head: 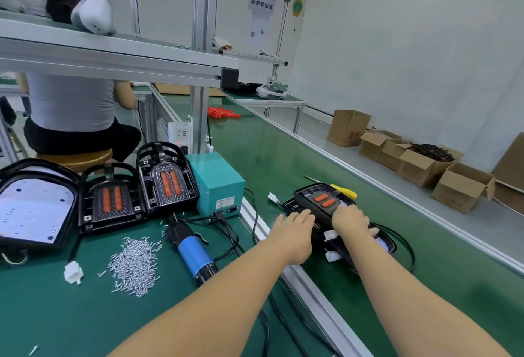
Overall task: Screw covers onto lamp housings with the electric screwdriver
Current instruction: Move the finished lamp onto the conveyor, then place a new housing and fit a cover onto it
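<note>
Listing, frame centre-right: both hands on a black lamp housing (334,215) lying on the green conveyor belt (283,158). Left hand (295,229), fingers straight and together, rests flat on the housing's near-left edge. Right hand (350,219) grips the housing from above, fingers curled over its far side; two orange lenses show just beyond the knuckles.

Behind the housing, touching or just beside it: yellow-handled screwdriver (344,190).

Lower centre, on the counter (56,314): electric screwdriver (191,249), blue-bodied, lying untouched, its cable running to a teal power box (217,183).

Left of the tool: heap of silver screws (136,264); white connector (73,271).

Left edge to centre: three more lamp units (113,198) side by side.

Upper left: seated person (73,112) facing away, beyond an aluminium shelf frame (113,59).

Right: open cardboard boxes (411,158) on the floor.
</note>
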The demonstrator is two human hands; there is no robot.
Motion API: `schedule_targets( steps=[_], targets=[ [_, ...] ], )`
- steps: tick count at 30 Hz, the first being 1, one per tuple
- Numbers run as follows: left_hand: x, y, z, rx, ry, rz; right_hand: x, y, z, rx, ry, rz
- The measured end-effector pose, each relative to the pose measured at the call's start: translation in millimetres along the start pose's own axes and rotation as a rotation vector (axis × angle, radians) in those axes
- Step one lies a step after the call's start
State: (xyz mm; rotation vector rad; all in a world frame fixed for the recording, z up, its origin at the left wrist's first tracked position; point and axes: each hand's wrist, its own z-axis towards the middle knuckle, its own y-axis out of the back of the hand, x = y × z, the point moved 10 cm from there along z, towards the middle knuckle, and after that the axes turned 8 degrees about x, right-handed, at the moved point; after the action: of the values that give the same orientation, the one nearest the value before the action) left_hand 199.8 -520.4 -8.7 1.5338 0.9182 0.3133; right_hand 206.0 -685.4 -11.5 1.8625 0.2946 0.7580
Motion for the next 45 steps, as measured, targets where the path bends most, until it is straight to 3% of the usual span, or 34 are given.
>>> schedule_targets(
  steps=[4,11,17,30,39,45],
  targets=[
    [6,1,-10,-0.01,0.011,-0.003,7,8,-17,-0.07,0.028,0.0],
    [39,17,-40,-0.115,0.145,-0.019,78,10,-69,-0.175,0.352,-0.044],
    [89,24,-81,-0.158,0.282,-0.044,135,-25,-131,-0.1,0.59,-0.069],
    [182,-6,-215,-0.313,0.535,-0.137,170,-147,-268,0.186,0.949,-0.252],
    [243,-43,-347,-0.408,0.754,-0.181,166,-218,-380,0.284,1.399,-0.398],
    [261,-62,-384,-0.332,0.87,-0.085,156,-238,-433,0.36,1.694,-0.379]
  ],
)
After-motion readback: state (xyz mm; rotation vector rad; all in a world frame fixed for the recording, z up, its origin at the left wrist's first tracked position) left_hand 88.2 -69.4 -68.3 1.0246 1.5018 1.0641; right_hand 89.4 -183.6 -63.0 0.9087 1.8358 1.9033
